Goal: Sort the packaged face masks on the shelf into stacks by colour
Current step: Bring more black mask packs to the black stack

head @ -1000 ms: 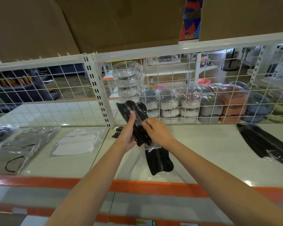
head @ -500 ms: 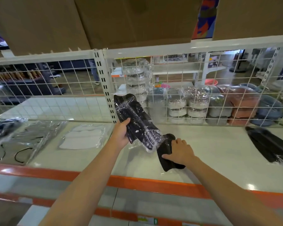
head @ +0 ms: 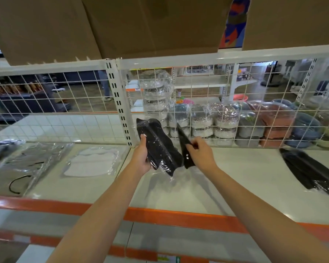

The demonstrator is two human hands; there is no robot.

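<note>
Starting at the lower edge of the frame, two bare forearms rise over the orange-edged front lip of the white shelf [head: 179,188]. At centre, the left hand [head: 142,156] grips a bundle of black face masks in clear crinkled plastic [head: 158,147], held tilted off the shelf. Just right of it, the right hand [head: 199,152] pinches a single slim black packaged mask [head: 185,149], edge-on and also off the surface. Half a second ago that hand was pressed on a black mask lying flat; it has since lifted it level with the bundle. Judgement: the single is about to join the held black bundle. Centre left lies a white mask in a clear packet [head: 92,162]; beside it, at far left, clear packets showing black ear loops [head: 25,168]. At right rests a separate black packaged stack [head: 311,171]. Beyond, the white wire mesh [head: 65,103] backs the shelf.
</note>
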